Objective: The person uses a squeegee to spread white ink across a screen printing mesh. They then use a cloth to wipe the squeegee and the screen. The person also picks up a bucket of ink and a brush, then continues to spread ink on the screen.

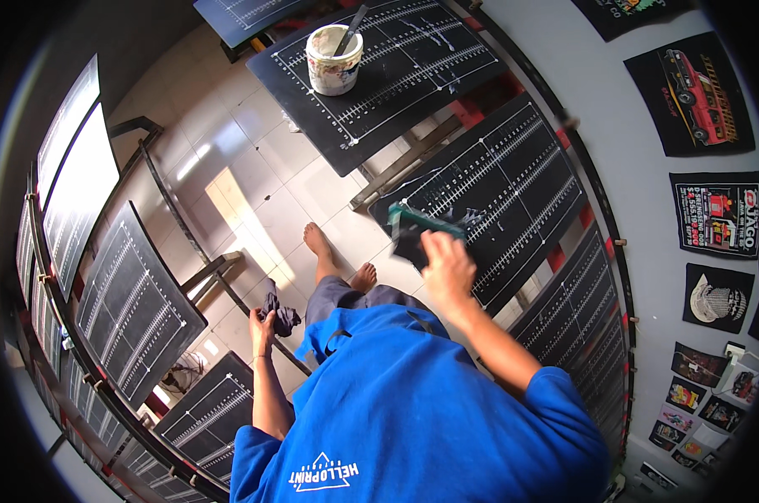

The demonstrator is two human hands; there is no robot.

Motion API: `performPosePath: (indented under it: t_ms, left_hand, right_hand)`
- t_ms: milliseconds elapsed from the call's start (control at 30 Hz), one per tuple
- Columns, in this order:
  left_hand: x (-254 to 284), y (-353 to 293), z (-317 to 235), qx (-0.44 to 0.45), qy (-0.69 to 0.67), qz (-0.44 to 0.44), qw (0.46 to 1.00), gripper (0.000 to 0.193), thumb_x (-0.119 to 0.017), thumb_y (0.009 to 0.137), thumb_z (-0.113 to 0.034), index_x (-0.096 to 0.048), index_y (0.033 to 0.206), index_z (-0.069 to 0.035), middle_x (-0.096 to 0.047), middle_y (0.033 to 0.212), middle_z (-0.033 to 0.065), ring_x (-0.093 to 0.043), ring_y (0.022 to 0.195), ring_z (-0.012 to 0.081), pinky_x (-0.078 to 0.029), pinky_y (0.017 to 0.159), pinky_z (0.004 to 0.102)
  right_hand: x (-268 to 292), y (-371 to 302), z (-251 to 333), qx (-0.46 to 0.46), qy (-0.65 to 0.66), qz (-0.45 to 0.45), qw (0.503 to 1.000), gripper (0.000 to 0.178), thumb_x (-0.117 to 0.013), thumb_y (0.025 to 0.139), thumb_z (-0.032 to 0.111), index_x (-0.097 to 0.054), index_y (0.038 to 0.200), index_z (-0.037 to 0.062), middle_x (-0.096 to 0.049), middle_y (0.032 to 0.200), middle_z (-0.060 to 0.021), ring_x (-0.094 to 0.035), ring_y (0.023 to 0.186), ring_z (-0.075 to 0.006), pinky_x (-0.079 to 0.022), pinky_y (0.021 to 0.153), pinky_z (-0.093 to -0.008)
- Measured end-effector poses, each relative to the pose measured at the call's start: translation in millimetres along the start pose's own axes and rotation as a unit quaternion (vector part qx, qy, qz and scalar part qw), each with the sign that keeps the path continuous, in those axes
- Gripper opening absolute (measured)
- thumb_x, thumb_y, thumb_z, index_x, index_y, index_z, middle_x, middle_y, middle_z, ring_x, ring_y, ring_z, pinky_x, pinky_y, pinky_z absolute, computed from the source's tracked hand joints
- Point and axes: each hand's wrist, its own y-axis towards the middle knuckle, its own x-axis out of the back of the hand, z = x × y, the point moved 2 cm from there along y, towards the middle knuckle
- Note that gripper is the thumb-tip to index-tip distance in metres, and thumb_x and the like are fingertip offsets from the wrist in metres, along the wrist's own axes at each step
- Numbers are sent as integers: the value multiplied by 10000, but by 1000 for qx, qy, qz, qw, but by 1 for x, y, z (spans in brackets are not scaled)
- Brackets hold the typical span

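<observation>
My left hand (263, 329) is closed round a crumpled dark cloth (280, 315), hanging at my side over the tiled floor. Out to the right, my right hand (447, 267) grips a flat black tool with a green edge (410, 241), blurred in part. That tool is over the near left part of a black board (514, 180) printed with white ruled scales. Whether it touches the board, I cannot tell. Pale smears mark the board's surface beside the tool.
A stained white bucket (332, 74) with a dark spatula (351, 32) in it stands on another ruled board (417, 92) farther ahead. More boards (136, 306) line the left rack. Metal bars (178, 210) border the aisle. Printed black sheets (690, 101) hang on the right wall.
</observation>
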Motion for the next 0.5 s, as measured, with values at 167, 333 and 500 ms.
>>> performPosePath:
  t_ms: [167, 333, 500]
  left_hand:
    - [3, -4, -30, -5, 14, -2, 1000, 456, -750, 865, -257, -571, 1177, 22, -664, 1037, 190, -653, 934, 275, -527, 830, 381]
    - [23, -4, -43, -31, -7, 0, 999, 402, -738, 880, -234, -573, 1150, 13, -646, 973, 152, -624, 861, 236, -521, 787, 366]
    - [41, 10, -28, -19, -22, 22, 999, 419, -743, 872, -253, -577, 1154, 8, -636, 997, 151, -610, 907, 242, -508, 818, 368]
  right_hand:
    - [-6, 38, 33, -4, -22, -75, 997, 353, -569, 904, 126, -640, 1249, 108, -596, 1162, -35, -599, 1039, -259, -558, 820, -393]
    - [6, 140, -94, -200, -82, -143, 966, 350, -627, 871, 109, -632, 1220, 88, -602, 1120, -82, -607, 1043, -324, -554, 812, -480]
    - [27, 179, -195, -280, -96, -161, 941, 391, -670, 859, 143, -641, 1247, 99, -623, 1165, -85, -612, 1125, -308, -553, 881, -471]
